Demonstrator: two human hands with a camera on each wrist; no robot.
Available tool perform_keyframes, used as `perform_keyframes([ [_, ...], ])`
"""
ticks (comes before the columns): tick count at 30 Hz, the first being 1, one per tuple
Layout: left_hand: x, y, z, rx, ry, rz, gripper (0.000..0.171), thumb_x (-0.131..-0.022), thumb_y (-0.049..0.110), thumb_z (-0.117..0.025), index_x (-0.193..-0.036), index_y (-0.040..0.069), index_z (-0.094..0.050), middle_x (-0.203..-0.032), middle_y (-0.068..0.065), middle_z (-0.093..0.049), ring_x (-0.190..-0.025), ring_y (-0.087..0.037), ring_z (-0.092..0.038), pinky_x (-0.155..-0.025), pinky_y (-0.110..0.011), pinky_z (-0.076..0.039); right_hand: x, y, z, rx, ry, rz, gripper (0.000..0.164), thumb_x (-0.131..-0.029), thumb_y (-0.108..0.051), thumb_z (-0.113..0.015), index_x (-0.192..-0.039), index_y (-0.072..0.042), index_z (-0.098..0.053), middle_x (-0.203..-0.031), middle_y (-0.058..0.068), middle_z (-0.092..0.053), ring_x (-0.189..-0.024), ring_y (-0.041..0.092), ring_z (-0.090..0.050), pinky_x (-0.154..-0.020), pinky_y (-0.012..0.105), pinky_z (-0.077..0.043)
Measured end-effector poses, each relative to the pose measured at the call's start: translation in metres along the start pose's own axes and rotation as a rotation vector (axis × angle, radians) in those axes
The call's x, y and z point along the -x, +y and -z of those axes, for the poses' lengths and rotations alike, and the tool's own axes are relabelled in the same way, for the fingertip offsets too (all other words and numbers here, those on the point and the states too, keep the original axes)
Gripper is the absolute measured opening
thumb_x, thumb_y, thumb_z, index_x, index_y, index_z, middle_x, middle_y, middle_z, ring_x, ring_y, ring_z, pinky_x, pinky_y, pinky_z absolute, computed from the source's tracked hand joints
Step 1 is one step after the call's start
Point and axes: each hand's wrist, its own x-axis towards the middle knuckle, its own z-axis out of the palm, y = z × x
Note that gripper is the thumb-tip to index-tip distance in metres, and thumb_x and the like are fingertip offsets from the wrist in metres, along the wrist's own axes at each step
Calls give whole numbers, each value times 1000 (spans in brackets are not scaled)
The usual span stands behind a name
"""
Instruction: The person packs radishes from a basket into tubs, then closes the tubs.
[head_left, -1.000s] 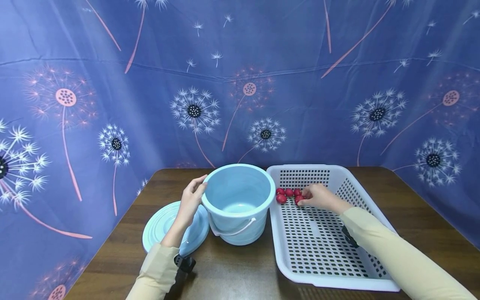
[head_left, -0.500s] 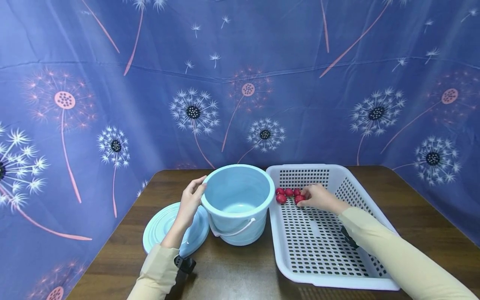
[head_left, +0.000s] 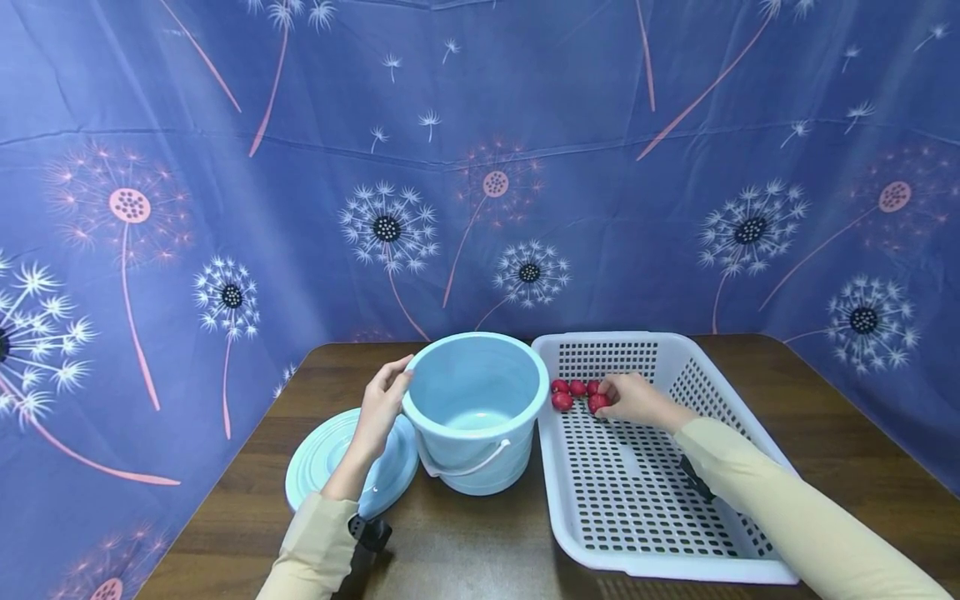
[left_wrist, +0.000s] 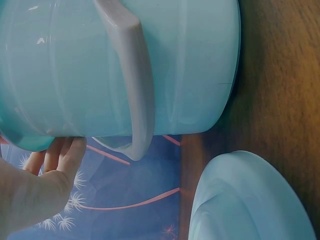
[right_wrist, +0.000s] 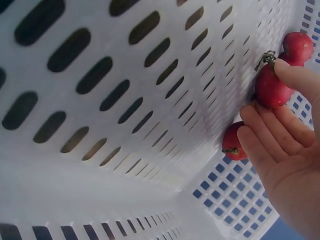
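Observation:
A light-blue bucket (head_left: 480,450) with a pale handle stands upright in the middle of the table. My left hand (head_left: 384,404) holds its left rim, with fingers against the outer wall just below the rim in the left wrist view. To the right, a white perforated basket (head_left: 558,517) contains several red radishes (head_left: 562,402) near its far left corner. My right hand (head_left: 633,400) reaches into the basket and pinches one radish (right_wrist: 272,87) between thumb and fingers, its trimmed stem tuft showing. Another radish (right_wrist: 234,142) lies right beside the fingertips.
A light-blue round lid (head_left: 318,454) lies on the wooden table (head_left: 465,550) left of the bucket, partly under my left forearm. The basket's left wall stands close to the bucket. A blue dandelion-print cloth (head_left: 630,250) hangs behind the table.
Both hands keep their places at the bucket rim and the radish. The head view shifts slightly; bucket, basket and lid stay put.

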Motion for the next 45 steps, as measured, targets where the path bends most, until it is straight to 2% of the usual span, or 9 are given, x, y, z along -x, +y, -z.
perform_keyframes([
  [11, 0, -1, 0, 13, -9, -6, 39, -96, 23, -49, -134, 10, -50, -129, -12, -55, -97, -19, -52, -66, -23, -46, 0, 2, 0, -10, 7, 20, 31, -71, -15, -79, -95, -2, -63, -84, 6, -65, -75, 15, -61, -70, 32, -52],
  [13, 4, 8, -1, 7, -16, -1, 40, -97, 21, -48, -134, 8, -49, -128, -15, -55, -93, -18, -51, -64, -23, -45, 1, 2, 0, -16, 9, 24, 31, -71, -14, -78, -95, -2, -63, -85, 6, -65, -75, 15, -61, -70, 33, -52],
  [18, 6, 12, 1, 6, -22, 16, 40, -97, 20, -48, -134, 7, -49, -126, -16, -55, -89, -18, -51, -60, -22, -45, 3, 1, 3, -30, 3, 17, 33, -73, -16, -77, -98, 0, -63, -87, 7, -65, -77, 17, -62, -72, 35, -52],
  [20, 2, 4, 2, 10, -16, 13, 40, -96, 22, -49, -134, 10, -50, -125, -15, -56, -87, -18, -51, -59, -22, -45, 3, 1, 4, -37, 9, 22, 34, -74, -17, -77, -100, 0, -63, -87, 7, -65, -78, 17, -62, -73, 36, -52],
  [24, 2, 2, 3, 10, -15, 8, 40, -97, 24, -49, -134, 10, -49, -126, -15, -56, -87, -18, -52, -59, -23, -45, 3, -2, 6, -53, 37, 44, 33, -75, -17, -76, -100, 0, -62, -87, 8, -66, -79, 18, -62, -73, 36, -52],
  [30, 7, 12, 3, 19, -28, 25, 40, -97, 20, -48, -134, 7, -49, -123, -18, -56, -84, -18, -52, -58, -23, -46, 2, -4, 14, -79, 62, 27, 32, -77, -19, -75, -100, -2, -61, -89, 9, -65, -80, 19, -62, -73, 37, -52],
  [36, 19, 32, 2, -4, -28, 9, 40, -97, 17, -45, -134, 2, -47, -121, -22, -55, -89, -22, -52, -60, -21, -44, 1, -5, 24, -115, 70, 38, 31, -80, -19, -73, -102, -2, -60, -91, 10, -64, -82, 21, -63, -74, 38, -52],
  [40, 20, 32, 2, -9, -31, -1, 41, -97, 18, -45, -134, 1, -46, -122, -23, -54, -91, -23, -52, -60, -21, -43, 1, -7, 33, -123, 82, 60, 32, -81, -18, -72, -104, 0, -59, -92, 11, -64, -82, 20, -62, -73, 37, -52],
  [45, 15, 25, 2, 12, -26, 26, 40, -97, 18, -45, -135, 4, -47, -125, -20, -55, -96, -26, -51, -62, -21, -43, 2, -14, 42, -144, 94, 80, 34, -82, -19, -70, -107, 2, -59, -94, 13, -64, -83, 22, -62, -75, 39, -52],
])
